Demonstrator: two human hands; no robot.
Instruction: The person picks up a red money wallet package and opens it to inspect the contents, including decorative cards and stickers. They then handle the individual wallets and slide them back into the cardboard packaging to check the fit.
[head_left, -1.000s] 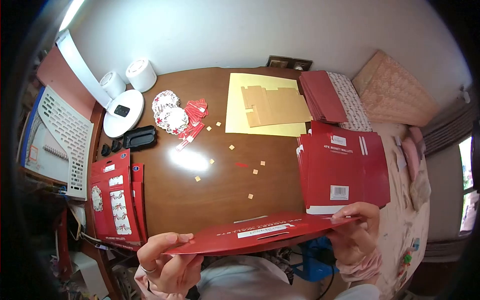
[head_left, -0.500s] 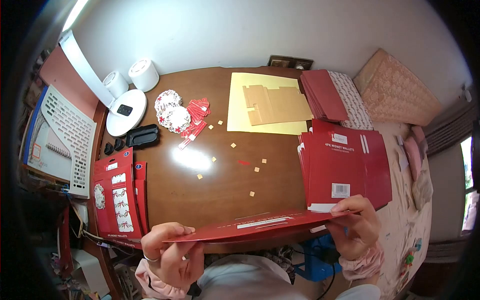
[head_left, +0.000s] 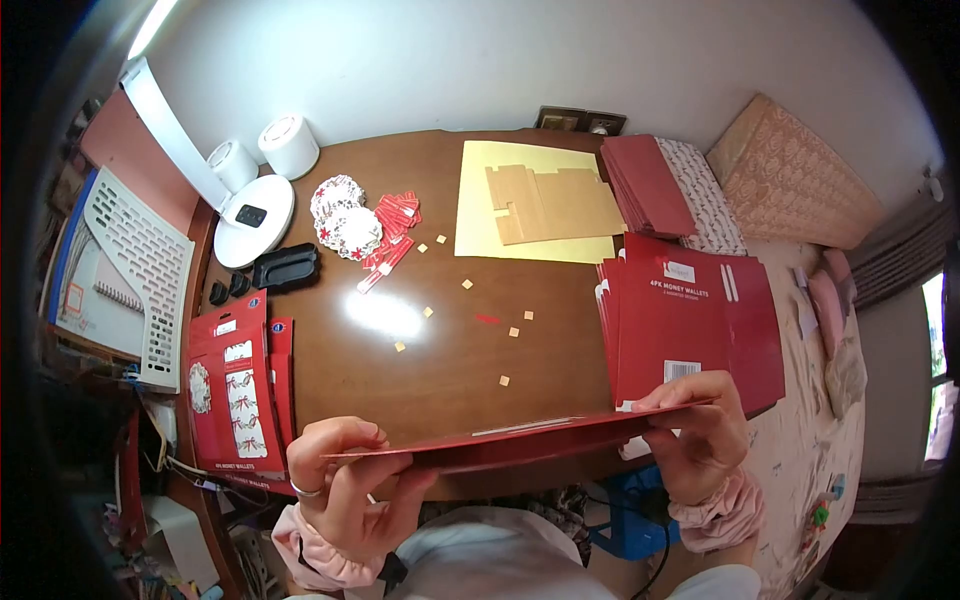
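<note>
A red card sleeve (head_left: 520, 443) is held nearly edge-on above the table's front edge, with a dark gap showing along its near side. My left hand (head_left: 350, 485) pinches its left end between thumb and fingers. Its right end is pinched by my right hand (head_left: 697, 435). Beyond my right hand lies a stack of red money wallet cards (head_left: 690, 320). Finished-looking red packs (head_left: 230, 400) with wreath and bow patterns lie beyond my left hand.
The brown table (head_left: 350, 370) bears several small yellow squares, wreath cutouts (head_left: 350, 232), red labels (head_left: 397, 225), a black tray (head_left: 286, 270), a yellow sheet (head_left: 475, 200) under brown cardboard (head_left: 560, 205), and dark red cards (head_left: 648, 190). A white lamp (head_left: 255, 235) stands back left.
Both hands have risen slightly with the red card sleeve. The sleeve has tilted, so its printed face is now seen more edge-on and the gap along its near side shows wider.
</note>
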